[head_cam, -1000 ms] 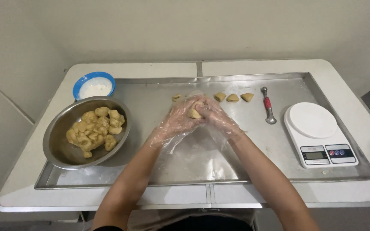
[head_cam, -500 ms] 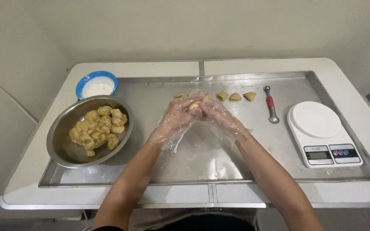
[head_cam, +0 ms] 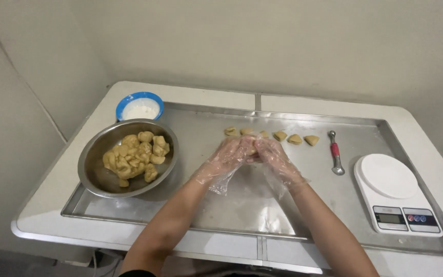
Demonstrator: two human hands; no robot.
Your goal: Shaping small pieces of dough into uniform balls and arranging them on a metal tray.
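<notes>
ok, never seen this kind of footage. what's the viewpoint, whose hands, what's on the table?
There is one camera, worn on a person's head and looking down at their own hands. The left hand and right hand, both in thin clear gloves, are pressed together around a small dough piece. They work over a large steel tray. On it sit a metal bowl of dough lumps, a blue bowl of white powder, a row of shaped pieces, a red-handled scoop and a white kitchen scale.
</notes>
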